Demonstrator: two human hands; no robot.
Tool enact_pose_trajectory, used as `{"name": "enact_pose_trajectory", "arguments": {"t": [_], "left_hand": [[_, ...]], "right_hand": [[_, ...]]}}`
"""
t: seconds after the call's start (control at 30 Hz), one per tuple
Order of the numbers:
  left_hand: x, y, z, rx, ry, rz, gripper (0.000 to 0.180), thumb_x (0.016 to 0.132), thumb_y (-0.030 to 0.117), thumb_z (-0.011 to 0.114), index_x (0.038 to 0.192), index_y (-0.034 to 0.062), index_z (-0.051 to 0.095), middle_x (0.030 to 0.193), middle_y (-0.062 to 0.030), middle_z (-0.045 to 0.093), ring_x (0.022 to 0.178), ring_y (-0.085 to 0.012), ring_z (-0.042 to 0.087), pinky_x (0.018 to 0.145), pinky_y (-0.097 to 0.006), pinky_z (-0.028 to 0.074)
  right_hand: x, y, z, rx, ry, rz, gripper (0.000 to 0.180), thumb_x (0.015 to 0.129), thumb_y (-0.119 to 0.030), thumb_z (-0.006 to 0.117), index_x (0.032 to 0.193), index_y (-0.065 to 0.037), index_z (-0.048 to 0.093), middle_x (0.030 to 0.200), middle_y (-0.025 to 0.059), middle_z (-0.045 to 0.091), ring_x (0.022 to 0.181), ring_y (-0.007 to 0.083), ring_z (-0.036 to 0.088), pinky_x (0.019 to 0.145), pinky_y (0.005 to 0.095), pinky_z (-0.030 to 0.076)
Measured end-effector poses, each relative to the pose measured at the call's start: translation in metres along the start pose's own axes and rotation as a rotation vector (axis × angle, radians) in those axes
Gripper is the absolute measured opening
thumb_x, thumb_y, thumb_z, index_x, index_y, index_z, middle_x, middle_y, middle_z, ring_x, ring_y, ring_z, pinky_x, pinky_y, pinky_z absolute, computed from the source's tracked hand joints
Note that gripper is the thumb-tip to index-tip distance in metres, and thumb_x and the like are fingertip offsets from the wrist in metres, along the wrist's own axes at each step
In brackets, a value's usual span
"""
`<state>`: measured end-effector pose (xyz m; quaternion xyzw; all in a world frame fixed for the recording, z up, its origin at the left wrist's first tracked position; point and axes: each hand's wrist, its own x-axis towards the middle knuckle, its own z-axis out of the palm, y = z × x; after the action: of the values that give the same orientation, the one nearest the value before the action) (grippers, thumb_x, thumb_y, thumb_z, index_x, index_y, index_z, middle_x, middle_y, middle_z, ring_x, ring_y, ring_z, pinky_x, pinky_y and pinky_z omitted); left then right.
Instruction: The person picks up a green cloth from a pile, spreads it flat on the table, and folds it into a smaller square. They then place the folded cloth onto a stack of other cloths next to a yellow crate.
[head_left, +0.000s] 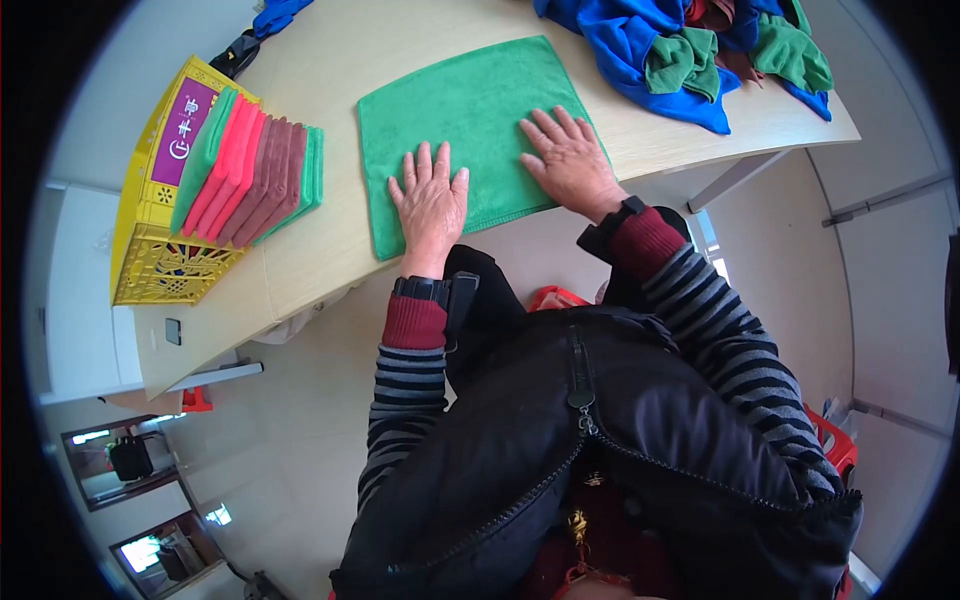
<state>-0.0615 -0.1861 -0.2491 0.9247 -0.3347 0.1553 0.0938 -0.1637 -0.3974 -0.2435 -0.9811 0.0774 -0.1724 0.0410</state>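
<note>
on table: left hand, right hand flat, open, on green cloth; heap cut off.

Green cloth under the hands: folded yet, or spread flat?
Spread flat. The green cloth lies as one square layer on the table, with the left hand and right hand pressed palm-down on it.

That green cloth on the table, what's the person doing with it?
A person presses both hands flat on a green cloth spread on the wooden table: left hand near its front edge, right hand at its right side. Folded green, pink and brown cloths stand in a yellow crate. A jumble of blue and green cloths lies behind.
</note>
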Motion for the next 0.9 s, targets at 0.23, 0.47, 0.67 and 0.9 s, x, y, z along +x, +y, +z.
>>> {"name": "enact_pose_trajectory", "arguments": {"t": [0.23, 0.47, 0.67, 0.9], "left_hand": [[-0.011, -0.021, -0.013, 0.013, -0.094, -0.140, 0.062, 0.103, 0.050, 0.038, 0.152, 0.0129, 0.037, 0.159, -0.0158, 0.031, 0.147, -0.0372, 0.025, 0.117, -0.061, 0.017], [-0.036, -0.049, -0.029, 0.063, -0.135, -0.349, 0.067, 0.102, 0.053, 0.038, 0.153, 0.0098, 0.034, 0.160, -0.0164, 0.029, 0.149, -0.0357, 0.023, 0.118, -0.060, 0.017], [-0.006, -0.037, -0.026, 0.098, -0.043, -0.159, 0.067, 0.102, 0.053, 0.037, 0.154, 0.0107, 0.033, 0.161, -0.0153, 0.027, 0.149, -0.0335, 0.023, 0.119, -0.058, 0.017], [0.002, -0.046, -0.008, -0.009, -0.155, -0.178, 0.065, 0.102, 0.054, 0.036, 0.154, 0.0145, 0.034, 0.162, -0.0122, 0.027, 0.150, -0.0326, 0.020, 0.119, -0.057, 0.016]], "right_hand": [[-0.013, 0.034, -0.007, -0.028, -0.008, 0.059, 0.054, 0.102, -0.042, 0.044, 0.149, -0.015, 0.042, 0.155, 0.0110, 0.039, 0.145, 0.0350, 0.032, 0.118, 0.0496, 0.024], [-0.016, 0.028, -0.017, -0.082, -0.053, 0.143, 0.056, 0.101, -0.041, 0.047, 0.149, -0.013, 0.041, 0.155, 0.0138, 0.038, 0.144, 0.0361, 0.032, 0.117, 0.0523, 0.025], [0.014, -0.024, -0.012, 0.020, -0.005, 0.005, 0.060, 0.101, -0.043, 0.046, 0.149, -0.008, 0.040, 0.156, 0.0146, 0.036, 0.146, 0.0348, 0.030, 0.119, 0.0529, 0.022], [0.015, -0.002, 0.004, 0.053, -0.057, 0.029, 0.064, 0.101, -0.048, 0.044, 0.149, -0.007, 0.039, 0.157, 0.0144, 0.035, 0.148, 0.0336, 0.028, 0.120, 0.0514, 0.020]]}}
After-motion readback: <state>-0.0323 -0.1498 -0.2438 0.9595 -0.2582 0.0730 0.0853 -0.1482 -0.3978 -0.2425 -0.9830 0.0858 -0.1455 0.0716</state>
